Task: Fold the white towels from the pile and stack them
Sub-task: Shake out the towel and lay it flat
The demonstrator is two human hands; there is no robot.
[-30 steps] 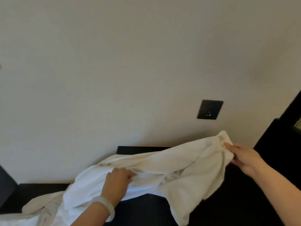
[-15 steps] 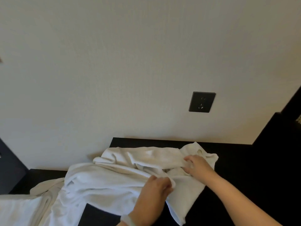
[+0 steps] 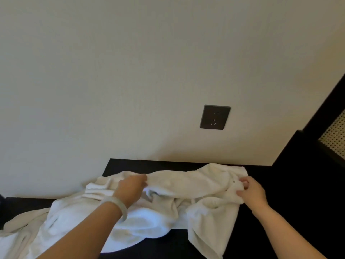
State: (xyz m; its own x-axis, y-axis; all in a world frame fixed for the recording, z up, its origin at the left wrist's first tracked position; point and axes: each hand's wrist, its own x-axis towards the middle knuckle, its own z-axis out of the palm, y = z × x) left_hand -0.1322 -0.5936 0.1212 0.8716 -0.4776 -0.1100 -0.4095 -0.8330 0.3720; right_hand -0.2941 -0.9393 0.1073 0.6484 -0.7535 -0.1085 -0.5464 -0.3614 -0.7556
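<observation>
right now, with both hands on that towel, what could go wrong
1. The white towel is bunched and twisted between the left hand and right hand; folding it now would likely trap creases.
2. One flap seems to hang over the front edge of the dark table, so its weight could drag the towel off.
3. It lies partly on the pile; lifting may pull other towels along.
</observation>
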